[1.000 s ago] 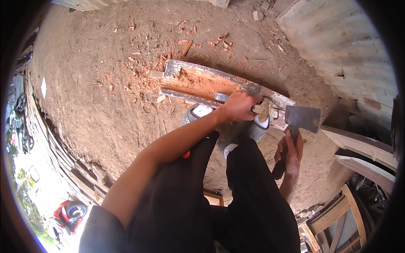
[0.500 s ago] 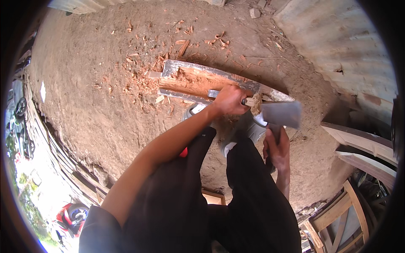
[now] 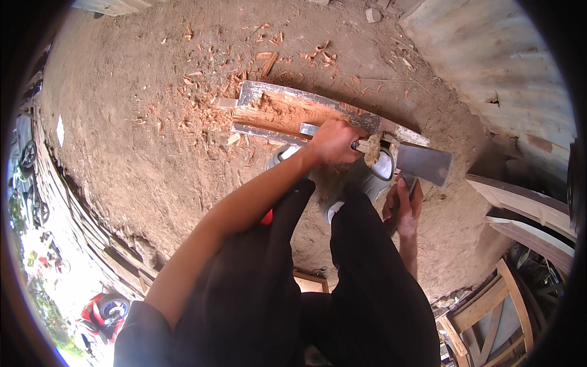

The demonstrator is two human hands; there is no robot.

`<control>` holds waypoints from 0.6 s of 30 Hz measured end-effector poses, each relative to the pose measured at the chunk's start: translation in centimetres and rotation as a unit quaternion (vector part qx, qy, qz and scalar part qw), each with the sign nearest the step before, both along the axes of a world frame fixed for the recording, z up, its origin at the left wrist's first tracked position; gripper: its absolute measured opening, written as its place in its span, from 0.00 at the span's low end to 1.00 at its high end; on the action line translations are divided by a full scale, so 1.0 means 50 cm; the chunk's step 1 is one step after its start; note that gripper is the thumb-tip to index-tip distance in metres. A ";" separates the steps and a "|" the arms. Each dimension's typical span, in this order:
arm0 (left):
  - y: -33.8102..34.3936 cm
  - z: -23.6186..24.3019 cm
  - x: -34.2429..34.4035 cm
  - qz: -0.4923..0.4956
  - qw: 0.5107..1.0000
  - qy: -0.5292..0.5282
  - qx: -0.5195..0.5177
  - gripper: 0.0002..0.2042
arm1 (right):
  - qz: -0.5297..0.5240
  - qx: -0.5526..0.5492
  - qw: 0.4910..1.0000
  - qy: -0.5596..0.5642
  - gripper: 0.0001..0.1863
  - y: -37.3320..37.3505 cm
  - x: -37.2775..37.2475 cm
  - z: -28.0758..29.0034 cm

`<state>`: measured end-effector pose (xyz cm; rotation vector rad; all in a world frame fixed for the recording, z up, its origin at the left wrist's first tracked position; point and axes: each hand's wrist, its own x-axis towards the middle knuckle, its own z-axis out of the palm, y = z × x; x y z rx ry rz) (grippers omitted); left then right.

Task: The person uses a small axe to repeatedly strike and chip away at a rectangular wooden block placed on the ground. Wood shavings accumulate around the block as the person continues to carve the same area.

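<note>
A long piece of wood (image 3: 281, 112) with worn grey paint lies on the ground, its hollowed middle showing raw reddish wood. My left hand (image 3: 333, 142) is closed around a chisel; the flat metal blade (image 3: 309, 129) of the chisel points left into the hollow, and its frayed wooden handle end (image 3: 371, 148) sticks out to the right. In my right hand (image 3: 403, 205) is a hatchet-like tool by its dark handle, with a broad grey steel head (image 3: 425, 164). That head is to the right of the chisel's end, apart from it.
Wood shavings (image 3: 202, 92) litter the dirt around the wood. My shoes (image 3: 373, 171) stand close against its near side. Corrugated metal sheeting (image 3: 489, 67) rises at the right, above stacked boards (image 3: 526, 202) and a wooden frame (image 3: 489, 312). A red motorcycle (image 3: 101, 315) is at the lower left.
The hatchet-like tool in my right hand has moved right, away from the chisel's handle end. My left hand keeps its hold on the chisel in nearly the same place.
</note>
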<state>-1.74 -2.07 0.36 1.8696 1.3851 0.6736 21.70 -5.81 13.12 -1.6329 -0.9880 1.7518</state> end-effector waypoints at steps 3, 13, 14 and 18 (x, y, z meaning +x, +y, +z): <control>0.007 0.004 -0.001 0.002 1.000 0.004 -0.028 0.15 | 0.071 -0.001 0.994 -0.088 0.17 -0.013 -0.021 -0.011; 0.009 0.008 -0.028 0.002 0.998 0.047 -0.036 0.17 | 0.150 -0.012 0.976 -0.155 0.15 0.006 -0.033 -0.018; 0.010 0.010 -0.032 -0.007 0.998 0.055 -0.037 0.17 | 0.136 -0.017 0.979 -0.148 0.15 0.012 -0.031 -0.009; 0.006 0.006 -0.052 0.056 0.998 -0.022 0.017 0.15 | 0.071 -0.004 0.993 -0.099 0.14 -0.007 -0.030 0.006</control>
